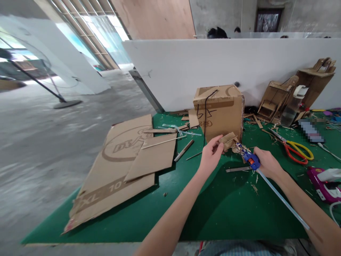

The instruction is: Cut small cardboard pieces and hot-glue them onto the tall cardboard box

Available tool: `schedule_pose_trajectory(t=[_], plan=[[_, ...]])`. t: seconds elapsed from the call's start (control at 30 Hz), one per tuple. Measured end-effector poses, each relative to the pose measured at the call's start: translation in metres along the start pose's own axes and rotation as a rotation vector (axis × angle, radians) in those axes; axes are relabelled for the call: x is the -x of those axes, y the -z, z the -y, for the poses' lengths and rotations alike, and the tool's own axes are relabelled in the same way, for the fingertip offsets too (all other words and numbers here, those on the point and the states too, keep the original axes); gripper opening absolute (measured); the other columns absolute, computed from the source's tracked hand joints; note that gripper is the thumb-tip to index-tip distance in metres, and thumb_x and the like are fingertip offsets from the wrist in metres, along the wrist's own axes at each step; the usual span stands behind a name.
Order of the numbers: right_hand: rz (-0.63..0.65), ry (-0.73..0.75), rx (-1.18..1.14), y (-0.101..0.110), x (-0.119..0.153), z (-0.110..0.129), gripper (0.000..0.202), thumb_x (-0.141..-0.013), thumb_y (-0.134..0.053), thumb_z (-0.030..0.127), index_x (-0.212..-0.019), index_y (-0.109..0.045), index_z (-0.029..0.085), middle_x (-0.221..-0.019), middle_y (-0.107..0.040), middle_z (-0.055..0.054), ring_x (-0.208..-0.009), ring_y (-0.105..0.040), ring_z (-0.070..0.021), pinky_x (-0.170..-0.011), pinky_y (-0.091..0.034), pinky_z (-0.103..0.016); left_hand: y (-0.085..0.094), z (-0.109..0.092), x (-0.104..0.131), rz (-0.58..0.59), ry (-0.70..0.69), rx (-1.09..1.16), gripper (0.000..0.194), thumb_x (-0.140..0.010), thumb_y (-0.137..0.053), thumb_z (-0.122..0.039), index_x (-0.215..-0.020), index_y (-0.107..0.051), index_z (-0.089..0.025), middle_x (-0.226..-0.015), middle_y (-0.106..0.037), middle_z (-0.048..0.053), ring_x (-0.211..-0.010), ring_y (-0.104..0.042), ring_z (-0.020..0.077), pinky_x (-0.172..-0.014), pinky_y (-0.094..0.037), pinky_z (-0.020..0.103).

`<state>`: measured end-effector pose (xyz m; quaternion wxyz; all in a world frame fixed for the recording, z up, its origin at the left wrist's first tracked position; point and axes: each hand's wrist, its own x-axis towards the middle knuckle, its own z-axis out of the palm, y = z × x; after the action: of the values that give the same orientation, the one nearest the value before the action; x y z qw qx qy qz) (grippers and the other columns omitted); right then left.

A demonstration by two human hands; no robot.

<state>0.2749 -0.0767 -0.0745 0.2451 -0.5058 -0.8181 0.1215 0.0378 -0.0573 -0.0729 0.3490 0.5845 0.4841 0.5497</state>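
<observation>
My left hand point(212, 152) pinches a small folded cardboard piece point(228, 140) in front of a cardboard box point(225, 113). Wrapped around a blue hot glue gun point(251, 160) is my right hand point(266, 163). The gun's nozzle end, cluttered with scraps, points at the cardboard piece; whether they touch I cannot tell. A long clear glue stick point(282, 197) sticks out of the gun's back, toward my right forearm. Below the hands lies a flat metallic strip point(238, 169). The box bears handwriting, and a black cord point(205, 121) hangs down its front.
Large flat cardboard sheets point(106, 167) lie at the left of the green table point(170, 209). To the right are scissors point(295, 151), a clear bottle point(293, 106), a phone point(311, 131), a magenta power strip point(323, 185) and cardboard models point(277, 96). A white partition point(186, 64) stands behind.
</observation>
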Motion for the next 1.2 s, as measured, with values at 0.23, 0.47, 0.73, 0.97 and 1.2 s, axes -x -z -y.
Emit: schedule_pose_trajectory(t=[0.23,0.47,0.73,0.97,1.2], plan=[[-0.035,0.014,0.000,-0.002,0.000,-0.005,0.015,-0.079,-0.049,0.027,-0.073,-0.035,0.025,-0.063,-0.053,0.000,-0.055,-0.048,-0.0160,-0.051,-0.027,-0.025,-0.001,-0.004,0.000,-0.022,0.022,0.052,0.035,-0.082,-0.062,-0.030,-0.114,-0.066,-0.016,-0.076,-0.065,0.001,-0.061,-0.062,0.0130,-0.061,-0.054,0.027],[-0.028,-0.015,-0.008,0.004,0.001,-0.001,0.018,-0.080,-0.051,0.025,-0.098,-0.054,0.021,-0.077,-0.066,-0.005,-0.066,-0.061,-0.0195,-0.055,-0.037,-0.024,-0.002,-0.003,0.000,-0.012,0.054,0.118,0.035,-0.085,-0.059,-0.031,-0.118,-0.061,-0.017,-0.084,-0.066,0.003,-0.062,-0.067,0.0142,-0.062,-0.057,0.029],[-0.147,0.029,-0.094,0.000,0.002,-0.014,0.023,-0.079,-0.059,0.027,-0.102,-0.056,0.022,-0.081,-0.068,-0.004,-0.071,-0.065,-0.0203,-0.060,-0.043,-0.025,0.001,0.001,-0.002,-0.055,-0.014,0.049,0.029,-0.088,-0.057,-0.031,-0.114,-0.054,-0.019,-0.091,-0.069,0.005,-0.066,-0.068,0.0151,-0.062,-0.054,0.027],[-0.190,0.095,-0.167,-0.003,0.004,-0.015,0.027,-0.074,-0.060,0.018,-0.100,-0.056,0.023,-0.077,-0.066,-0.002,-0.065,-0.063,-0.0177,-0.060,-0.044,-0.024,0.003,0.001,0.000,-0.037,-0.140,-0.199,0.022,-0.092,-0.054,-0.030,-0.109,-0.058,-0.017,-0.093,-0.071,0.008,-0.079,-0.071,0.0185,-0.074,-0.055,0.031],[-0.042,0.051,-0.090,-0.010,0.004,-0.008,0.016,-0.078,-0.059,0.028,-0.091,-0.051,0.024,-0.071,-0.063,-0.001,-0.059,-0.059,-0.0173,-0.054,-0.038,-0.023,0.005,-0.001,0.005,0.014,-0.469,-0.611,0.024,-0.096,-0.049,-0.024,-0.114,-0.063,-0.020,-0.102,-0.071,0.008,-0.087,-0.069,0.0186,-0.073,-0.054,0.028]])
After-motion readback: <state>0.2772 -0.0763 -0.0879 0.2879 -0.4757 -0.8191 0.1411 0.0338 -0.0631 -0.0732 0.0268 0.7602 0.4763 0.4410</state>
